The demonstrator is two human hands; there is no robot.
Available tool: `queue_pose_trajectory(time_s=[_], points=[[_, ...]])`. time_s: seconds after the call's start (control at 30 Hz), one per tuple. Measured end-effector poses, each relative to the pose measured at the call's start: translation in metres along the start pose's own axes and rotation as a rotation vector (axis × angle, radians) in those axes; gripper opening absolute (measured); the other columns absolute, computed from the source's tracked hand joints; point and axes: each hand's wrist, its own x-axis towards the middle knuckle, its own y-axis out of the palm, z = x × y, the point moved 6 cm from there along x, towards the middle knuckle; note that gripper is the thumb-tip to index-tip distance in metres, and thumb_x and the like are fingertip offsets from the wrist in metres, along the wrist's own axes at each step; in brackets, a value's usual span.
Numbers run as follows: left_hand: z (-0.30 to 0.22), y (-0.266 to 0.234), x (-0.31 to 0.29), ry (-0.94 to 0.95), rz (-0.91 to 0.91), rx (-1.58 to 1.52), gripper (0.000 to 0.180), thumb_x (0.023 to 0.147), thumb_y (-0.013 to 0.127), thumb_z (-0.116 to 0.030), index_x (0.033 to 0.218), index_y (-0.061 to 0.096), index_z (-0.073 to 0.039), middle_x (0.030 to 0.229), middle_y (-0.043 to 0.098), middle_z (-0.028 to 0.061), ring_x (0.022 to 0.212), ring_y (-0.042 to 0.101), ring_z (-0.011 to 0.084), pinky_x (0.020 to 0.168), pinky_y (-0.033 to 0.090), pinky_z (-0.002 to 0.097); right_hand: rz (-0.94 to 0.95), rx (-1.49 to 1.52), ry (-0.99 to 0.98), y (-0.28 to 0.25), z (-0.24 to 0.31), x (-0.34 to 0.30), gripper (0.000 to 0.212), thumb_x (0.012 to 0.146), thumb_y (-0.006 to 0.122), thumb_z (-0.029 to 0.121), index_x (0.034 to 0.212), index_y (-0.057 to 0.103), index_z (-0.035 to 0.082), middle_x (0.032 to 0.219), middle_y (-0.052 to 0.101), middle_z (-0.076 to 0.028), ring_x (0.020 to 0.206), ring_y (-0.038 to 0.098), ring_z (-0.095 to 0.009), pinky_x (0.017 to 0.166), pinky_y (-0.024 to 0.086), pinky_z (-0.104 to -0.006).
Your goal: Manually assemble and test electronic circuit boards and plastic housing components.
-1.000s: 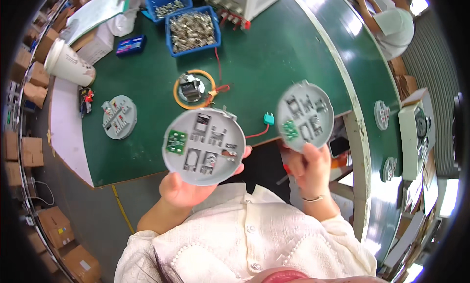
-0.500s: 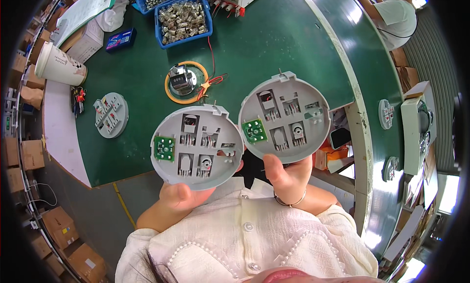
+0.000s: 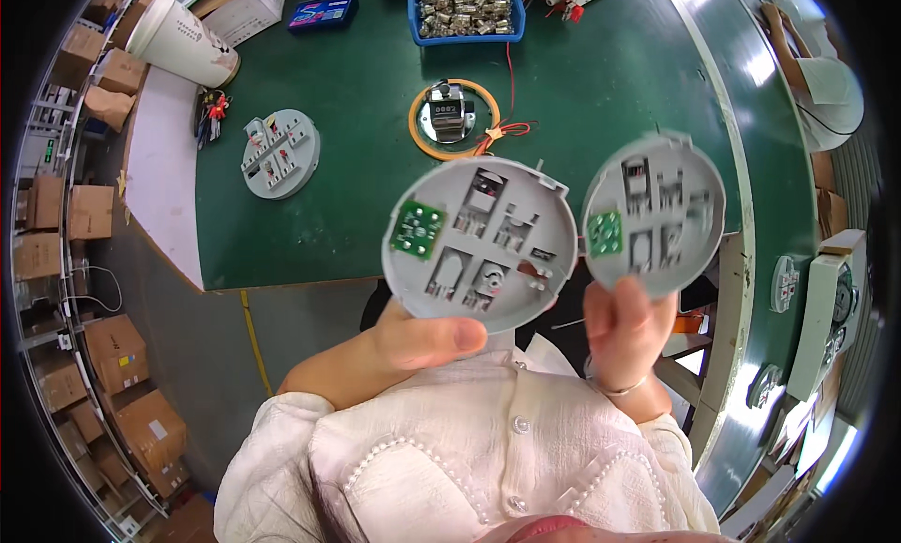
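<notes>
My left hand (image 3: 427, 341) is closed on the lower rim of a round grey plastic housing (image 3: 450, 285), thumb on the near edge. Its open inside faces up, with a small green circuit board (image 3: 417, 230) at the left and several rectangular slots holding metal contacts. In my right hand (image 3: 631, 329) is a matching grey housing (image 3: 668, 266), tilted and blurred by motion, with its own green board (image 3: 605, 234). A narrow gap separates the two housings. Most of my fingers are hidden beneath them.
On the green table (image 3: 347, 252) lie another round grey part (image 3: 298, 158), a tally counter (image 3: 449, 116) inside an orange ring (image 3: 415, 135), and red wires (image 3: 511, 130). A blue bin (image 3: 518, 22) holds small metal parts. A paper cup (image 3: 183, 41) stands left; a co-worker (image 3: 826, 107) is at right.
My hands have moved apart, so the housings no longer touch. The right housing has swung right and tilted. The whole view has shifted, with the table things appearing farther right and up.
</notes>
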Motion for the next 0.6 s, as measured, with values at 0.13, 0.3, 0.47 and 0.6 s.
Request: queue_pose_trajectory(time_s=[0.13,0.3,0.47,0.6], points=[[-0.022,-0.008,-0.002,0.120,0.053,0.016,0.109,0.081,0.088,-0.033,0.164,0.024,-0.003,0.161,0.039,0.0224,0.149,0.040,0.0455,0.114,0.049,0.0543,-0.258,0.039,0.043,-0.056,0.011,0.063,0.032,0.099,0.062,0.001,0.131,0.059,0.001,0.100,0.066,-0.003,0.054,0.049,-0.006,0.050,0.038,-0.0216],[-0.048,-0.051,-0.034,0.265,-0.031,0.093,0.112,0.084,0.087,-0.047,0.164,0.023,0.000,0.161,0.038,0.0228,0.149,0.041,0.0427,0.114,0.048,0.0516,-0.174,-1.060,-0.466,-0.092,0.019,0.100,0.039,0.089,0.073,0.003,0.127,0.068,0.006,0.111,0.065,-0.004,0.074,0.059,-0.012,0.059,0.045,-0.0245],[-0.073,-0.053,-0.048,0.444,-0.176,1.265,0.100,0.077,0.090,-0.042,0.156,0.043,-0.003,0.153,0.045,0.0215,0.137,0.051,0.0405,0.108,0.048,0.0504,0.034,-1.233,-0.350,-0.071,0.032,0.086,0.051,0.076,0.081,0.006,0.126,0.071,0.011,0.123,0.062,-0.010,0.095,0.066,-0.022,0.069,0.053,-0.0300],[-0.059,-0.023,-0.036,0.503,-0.119,1.870,0.090,0.071,0.092,-0.037,0.147,0.053,-0.006,0.148,0.049,0.0216,0.132,0.053,0.0436,0.106,0.047,0.0531,0.434,-1.147,-0.344,-0.006,0.024,0.069,0.051,0.077,0.080,0.005,0.127,0.070,0.010,0.116,0.067,-0.011,0.085,0.071,-0.025,0.079,0.059,-0.0348]])
